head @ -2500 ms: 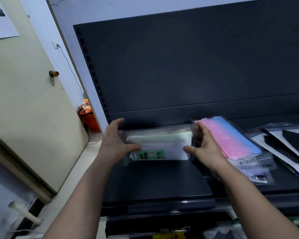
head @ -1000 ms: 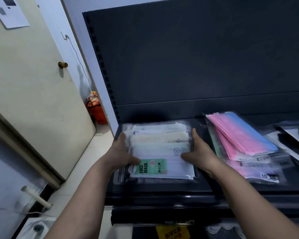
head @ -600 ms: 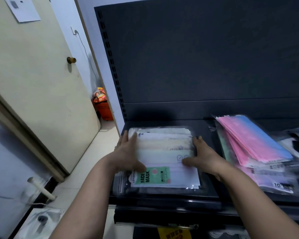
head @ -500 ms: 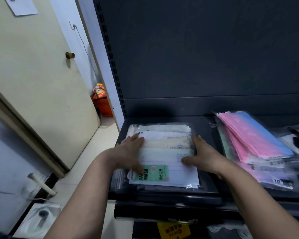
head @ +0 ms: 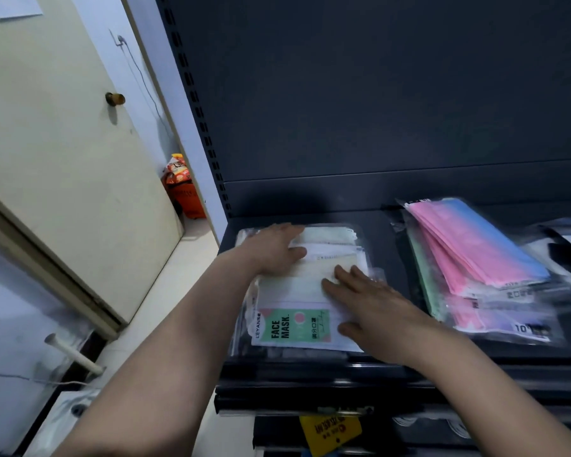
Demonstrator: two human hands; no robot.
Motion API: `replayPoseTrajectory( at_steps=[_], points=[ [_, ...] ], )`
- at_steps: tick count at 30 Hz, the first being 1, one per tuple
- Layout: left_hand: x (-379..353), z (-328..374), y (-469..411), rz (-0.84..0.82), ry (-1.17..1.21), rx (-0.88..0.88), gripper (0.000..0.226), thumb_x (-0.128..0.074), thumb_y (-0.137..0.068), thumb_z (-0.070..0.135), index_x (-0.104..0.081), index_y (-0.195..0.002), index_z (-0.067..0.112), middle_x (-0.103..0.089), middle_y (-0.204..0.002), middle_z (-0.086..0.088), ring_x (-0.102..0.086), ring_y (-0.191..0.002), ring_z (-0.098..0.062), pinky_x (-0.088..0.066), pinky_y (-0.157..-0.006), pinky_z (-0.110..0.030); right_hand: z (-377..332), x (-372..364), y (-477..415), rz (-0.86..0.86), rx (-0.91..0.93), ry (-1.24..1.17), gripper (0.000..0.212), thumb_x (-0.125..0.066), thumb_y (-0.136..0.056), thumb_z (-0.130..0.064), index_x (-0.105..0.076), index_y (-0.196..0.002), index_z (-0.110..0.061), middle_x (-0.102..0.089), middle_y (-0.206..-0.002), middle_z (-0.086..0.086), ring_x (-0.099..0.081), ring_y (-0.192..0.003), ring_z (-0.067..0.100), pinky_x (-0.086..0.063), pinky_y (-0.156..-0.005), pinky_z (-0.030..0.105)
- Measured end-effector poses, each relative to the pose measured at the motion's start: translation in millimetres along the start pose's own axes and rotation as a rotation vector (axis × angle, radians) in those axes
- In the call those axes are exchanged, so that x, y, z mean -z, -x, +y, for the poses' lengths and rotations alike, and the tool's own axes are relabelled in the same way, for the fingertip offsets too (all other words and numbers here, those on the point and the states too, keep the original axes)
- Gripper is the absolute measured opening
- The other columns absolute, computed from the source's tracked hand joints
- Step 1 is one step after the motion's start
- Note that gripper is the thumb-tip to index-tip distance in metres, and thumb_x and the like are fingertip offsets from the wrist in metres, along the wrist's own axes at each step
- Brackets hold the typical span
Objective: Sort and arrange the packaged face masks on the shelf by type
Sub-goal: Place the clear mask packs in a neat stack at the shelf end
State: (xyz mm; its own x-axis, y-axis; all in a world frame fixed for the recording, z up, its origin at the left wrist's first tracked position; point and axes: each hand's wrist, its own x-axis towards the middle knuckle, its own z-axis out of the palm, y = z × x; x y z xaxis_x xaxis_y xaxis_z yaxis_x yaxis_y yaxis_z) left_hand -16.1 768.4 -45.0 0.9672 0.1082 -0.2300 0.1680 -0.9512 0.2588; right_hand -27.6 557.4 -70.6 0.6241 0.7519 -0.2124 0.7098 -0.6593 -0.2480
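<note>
A stack of clear-packed white masks (head: 294, 291), its top pack carrying a green "FACE MASK" label, lies flat at the left end of the dark shelf (head: 386, 245). My left hand (head: 274, 250) rests flat on the stack's back left part, fingers straight. On the stack's right side lies my right hand (head: 370, 305), palm down with fingers stretched out. A second pile of pink-to-blue mask packs (head: 475, 255) sits further right on the shelf, apart from both hands.
Black-and-white packs (head: 567, 249) lie at the far right edge. The shelf's dark back panel (head: 376, 94) rises behind. To the left stand a cream door (head: 63, 143) and an orange bag (head: 182, 189) on the floor. A yellow tag (head: 330, 433) hangs below the shelf lip.
Both hands went from gripping the stack's sides to lying flat on top of it. The stack has come down onto the shelf and the camera has tilted lower.
</note>
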Motion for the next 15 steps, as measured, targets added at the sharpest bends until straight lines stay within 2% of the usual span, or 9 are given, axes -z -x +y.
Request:
replayPoseTrajectory(
  at_steps=[2,4,7,9,11,13,15],
  points=[
    [-5.5,-2.1,-3.6,-0.053,-0.054,0.004,0.055,-0.045,-0.098,0.042,-0.028,-0.150,0.036,-0.017,-0.162,0.001,-0.016,-0.148,-0.022,-0.015,-0.119,-0.049,2.0,-0.5,2.5,-0.033,0.003,-0.029,0.077,-0.051,-0.092,-0.047,-0.001,-0.150,-0.037,0.013,-0.159,-0.005,0.012,-0.146,0.016,-0.004,-0.120,0.040],
    [-6.4,-4.7,-1.7,-0.106,-0.053,-0.024,0.051,-0.048,-0.098,0.036,-0.034,-0.146,0.041,-0.017,-0.162,0.002,-0.015,-0.148,-0.023,-0.016,-0.119,-0.048,1.1,-1.2,4.4,-0.038,0.010,-0.034,0.079,-0.053,-0.089,-0.051,-0.002,-0.148,-0.043,0.013,-0.159,-0.006,0.013,-0.146,0.015,-0.003,-0.120,0.041],
    [2.9,-0.5,0.7,-0.118,-0.024,-0.084,0.042,-0.047,-0.099,0.029,-0.046,-0.142,0.034,-0.032,-0.156,0.002,-0.032,-0.142,-0.019,-0.026,-0.115,-0.033,-1.9,0.0,6.6,-0.030,0.009,-0.021,0.076,-0.054,-0.089,-0.051,-0.004,-0.146,-0.049,0.013,-0.159,-0.008,0.012,-0.146,0.015,-0.002,-0.117,0.039],
    [7.3,1.7,-5.8,-0.044,-0.021,-0.078,0.040,-0.044,-0.101,0.031,-0.049,-0.140,0.027,-0.038,-0.153,-0.001,-0.036,-0.139,-0.020,-0.027,-0.113,-0.031,-2.2,2.4,7.1,-0.023,0.008,-0.030,0.076,-0.055,-0.087,-0.052,-0.006,-0.146,-0.050,0.011,-0.159,-0.010,0.011,-0.146,0.013,-0.005,-0.117,0.038],
    [5.7,3.4,-12.2,-0.059,-0.041,-0.059,0.042,-0.039,-0.102,0.038,-0.049,-0.140,0.025,-0.038,-0.153,-0.001,-0.036,-0.139,-0.021,-0.027,-0.113,-0.033,-1.8,3.0,7.1,-0.027,0.007,-0.052,0.076,-0.056,-0.086,-0.053,-0.008,-0.145,-0.051,0.010,-0.159,-0.012,0.011,-0.146,0.012,-0.005,-0.116,0.038],
    [-1.0,3.5,-17.3,-0.131,-0.062,-0.037,0.047,-0.035,-0.102,0.044,-0.040,-0.146,0.029,-0.035,-0.155,0.003,-0.034,-0.140,-0.021,-0.025,-0.114,-0.034,-2.5,2.0,6.4,-0.034,-0.003,-0.068,0.076,-0.056,-0.087,-0.051,-0.008,-0.145,-0.051,0.011,-0.158,-0.012,0.012,-0.146,0.012,-0.005,-0.116,0.039],
    [-5.0,1.3,-21.7,-0.127,-0.079,-0.042,0.050,-0.035,-0.102,0.045,-0.032,-0.149,0.029,-0.030,-0.158,0.004,-0.032,-0.141,-0.021,-0.024,-0.114,-0.033,-5.5,0.3,2.0,-0.026,-0.024,-0.068,0.075,-0.055,-0.088,-0.050,-0.007,-0.146,-0.050,0.013,-0.158,-0.011,0.014,-0.146,0.013,-0.004,-0.116,0.040]
  ],
)
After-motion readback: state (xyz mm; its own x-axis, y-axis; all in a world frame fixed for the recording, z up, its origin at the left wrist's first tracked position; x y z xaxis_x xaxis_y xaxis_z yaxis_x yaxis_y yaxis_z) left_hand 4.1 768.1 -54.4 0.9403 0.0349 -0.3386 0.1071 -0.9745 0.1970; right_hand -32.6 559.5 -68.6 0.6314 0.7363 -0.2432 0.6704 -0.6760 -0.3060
